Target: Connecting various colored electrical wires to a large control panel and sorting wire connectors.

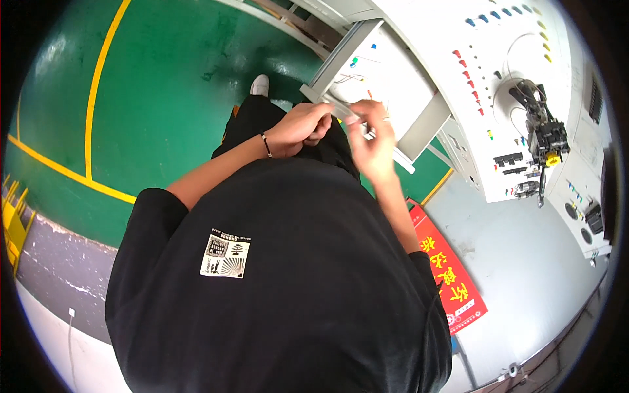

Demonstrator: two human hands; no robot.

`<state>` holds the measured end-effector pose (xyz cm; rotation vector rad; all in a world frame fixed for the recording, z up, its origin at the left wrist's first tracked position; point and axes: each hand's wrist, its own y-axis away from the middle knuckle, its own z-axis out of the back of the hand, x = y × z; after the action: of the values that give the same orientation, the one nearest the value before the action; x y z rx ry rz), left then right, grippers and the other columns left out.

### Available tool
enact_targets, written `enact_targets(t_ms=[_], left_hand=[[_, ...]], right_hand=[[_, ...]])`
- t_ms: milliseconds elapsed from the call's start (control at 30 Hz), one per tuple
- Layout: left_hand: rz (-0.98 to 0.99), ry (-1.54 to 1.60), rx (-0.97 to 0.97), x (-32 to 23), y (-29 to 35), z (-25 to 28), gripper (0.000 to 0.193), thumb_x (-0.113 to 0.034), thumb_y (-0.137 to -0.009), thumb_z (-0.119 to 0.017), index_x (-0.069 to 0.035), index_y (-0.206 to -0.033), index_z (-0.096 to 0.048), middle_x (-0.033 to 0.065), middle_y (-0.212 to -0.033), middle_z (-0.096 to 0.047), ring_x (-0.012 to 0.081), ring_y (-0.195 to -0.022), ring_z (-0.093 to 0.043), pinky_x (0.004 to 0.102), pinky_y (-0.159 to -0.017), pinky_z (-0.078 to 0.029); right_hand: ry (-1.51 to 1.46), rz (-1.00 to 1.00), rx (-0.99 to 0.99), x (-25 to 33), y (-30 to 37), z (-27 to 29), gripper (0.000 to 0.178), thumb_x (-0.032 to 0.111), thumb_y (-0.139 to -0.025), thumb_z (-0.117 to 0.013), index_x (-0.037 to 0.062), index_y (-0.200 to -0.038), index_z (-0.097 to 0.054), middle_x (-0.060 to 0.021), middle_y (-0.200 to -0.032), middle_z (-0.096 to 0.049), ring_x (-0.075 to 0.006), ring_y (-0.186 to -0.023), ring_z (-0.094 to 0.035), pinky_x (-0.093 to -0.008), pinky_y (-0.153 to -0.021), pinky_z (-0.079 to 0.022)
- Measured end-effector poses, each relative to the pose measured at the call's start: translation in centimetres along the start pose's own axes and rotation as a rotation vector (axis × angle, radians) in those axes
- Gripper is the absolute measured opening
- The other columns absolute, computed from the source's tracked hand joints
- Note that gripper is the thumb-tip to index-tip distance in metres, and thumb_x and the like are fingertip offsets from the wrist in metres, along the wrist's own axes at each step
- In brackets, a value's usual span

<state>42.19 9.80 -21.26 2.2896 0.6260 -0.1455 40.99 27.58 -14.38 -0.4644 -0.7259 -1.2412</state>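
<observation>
Head view, looking straight down the person's front: black T-shirt (282, 288) with a small square printed patch (225, 256) fills the lower middle, both bare forearms come up from it and meet in front of the body. Left hand (303, 126), with a dark wristband (266, 145) on the wrist, is curled closed with fingers tucked in, and seems to pinch one end of a small thin grey strip (341, 107); what exactly it clamps is hard to tell, the piece is small and partly hidden. Right hand (371, 139) is raised just beside the left, blurred, fingers bent and thumb toward the same strip, touching or nearly touching its other end; grip looks closed on it, not certain. The strip sits between the two hands, just in front of the edge of an open white drawer (386, 78) that sticks out of a white control panel (504, 98). The drawer holds a few thin wires and small coloured bits. The panel carries rows of red, blue and yellow plugs and a black part with a yellow button (549, 141) on its right. Green floor (164, 98) with yellow lines (95, 98) lies left, one white shoe (260, 84) shows beyond the hands, and a red sign (452, 275) lies on the grey floor at right.
</observation>
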Motion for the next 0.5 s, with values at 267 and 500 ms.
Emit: enact_targets(t_ms=[267, 500], left_hand=[[0.012, 0.103, 0.027, 1.4, 2.2, 2.4, 0.051, -0.032, -0.103, -0.049, -0.017, -0.058, -0.03, -0.0049, -0.052, -0.028, 0.0084, -0.046, -0.025, 0.0278, -0.046, -0.019], [-0.025, 0.23, -0.032, 3.1, 3.4, 4.4, 0.051, -0.03, -0.102, -0.05, -0.016, -0.057, -0.029, -0.0043, -0.051, -0.027, 0.0087, -0.046, -0.026, 0.0274, -0.045, -0.02]], right_hand=[[-0.213, -0.575, -0.465, -24.5, -2.3, 4.2, 0.027, 0.005, -0.093, -0.062, -0.004, -0.119, -0.059, -0.0124, -0.12, -0.065, -0.0189, -0.105, -0.064, -0.0328, -0.088, -0.054], [0.608, -0.628, -0.371, -38.5, -4.3, 7.8, 0.07, 0.021, -0.082, -0.074, -0.0061, -0.141, -0.047, -0.0214, -0.141, -0.056, -0.0325, -0.129, -0.055, -0.0379, -0.108, -0.043]])
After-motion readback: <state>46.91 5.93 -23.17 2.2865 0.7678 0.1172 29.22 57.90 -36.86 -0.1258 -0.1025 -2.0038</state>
